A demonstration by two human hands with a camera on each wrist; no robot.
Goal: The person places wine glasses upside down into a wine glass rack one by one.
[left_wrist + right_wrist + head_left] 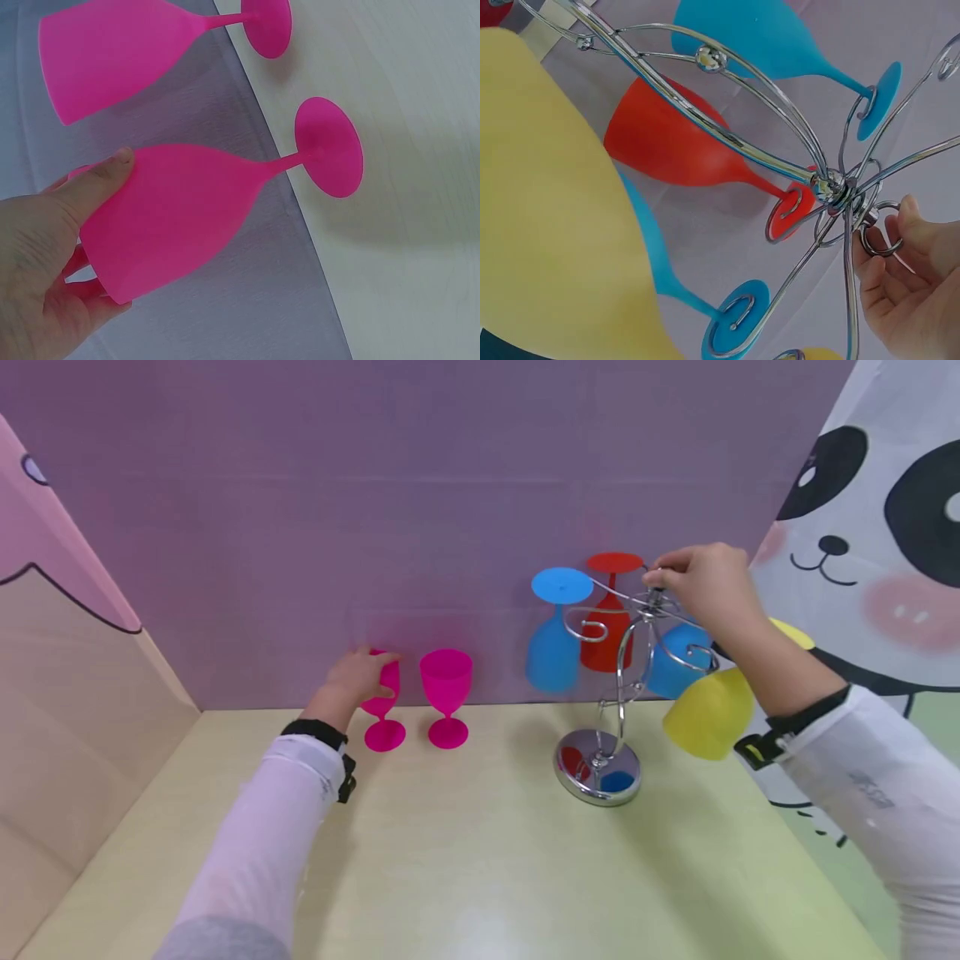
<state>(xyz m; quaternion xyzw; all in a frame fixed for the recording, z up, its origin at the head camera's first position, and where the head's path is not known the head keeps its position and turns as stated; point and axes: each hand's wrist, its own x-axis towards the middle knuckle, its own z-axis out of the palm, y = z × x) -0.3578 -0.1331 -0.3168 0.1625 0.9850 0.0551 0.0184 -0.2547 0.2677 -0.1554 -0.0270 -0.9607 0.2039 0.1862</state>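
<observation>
My left hand [352,681] holds a pink goblet [176,214] by its bowl near the rim, thumb on one side and fingers on the other. The goblet is upright, its foot at the tabletop. Just right of it in the head view stands a second pink goblet [447,681]. My right hand [712,589] pinches the small metal ring [866,244] on top of a chrome goblet rack [577,793]. From the rack's curled arms hang, upside down, a blue goblet [555,652], a red goblet [600,656], another blue goblet [663,681] and a yellow goblet [708,718].
A pale wooden table [450,860] lies under everything. Behind it rises a purple backdrop [375,527], with a panda-face panel [840,610] on the right and a pink-and-beige panel [60,693] on the left. The rack's wire arms spread out below my right hand.
</observation>
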